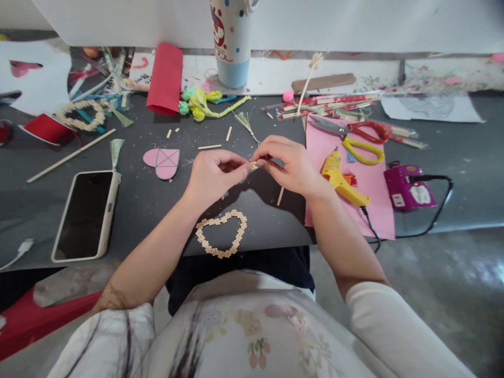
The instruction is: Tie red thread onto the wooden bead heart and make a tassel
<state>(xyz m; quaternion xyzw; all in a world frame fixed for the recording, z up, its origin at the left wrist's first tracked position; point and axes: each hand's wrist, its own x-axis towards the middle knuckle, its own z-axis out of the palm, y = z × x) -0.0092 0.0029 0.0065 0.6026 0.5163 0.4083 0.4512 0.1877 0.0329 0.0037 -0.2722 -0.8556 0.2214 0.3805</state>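
Over the middle of the dark table, my left hand [218,176] and my right hand [285,163] meet at the fingertips. Both pinch one tiny beige flower-like piece [254,165]; its details are mostly covered by the fingers. Just below lies a heart-shaped ring of small beige flower pieces [202,236], flat near the table's front edge. A pale green tassel [246,123] rests beyond my fingertips, and a thin wooden stick [281,196] lies under my right hand. Left of my left hand is a pink paper heart [167,163] with drawn lines.
At right, a pink sheet [315,142] bears scissors [364,137] and a yellow glue gun [342,178], its cord running near a purple box [409,187]. A phone [87,215] lies at left. Behind stand a tumbler [233,47], red paper [165,79] and yellow yarn [200,104].
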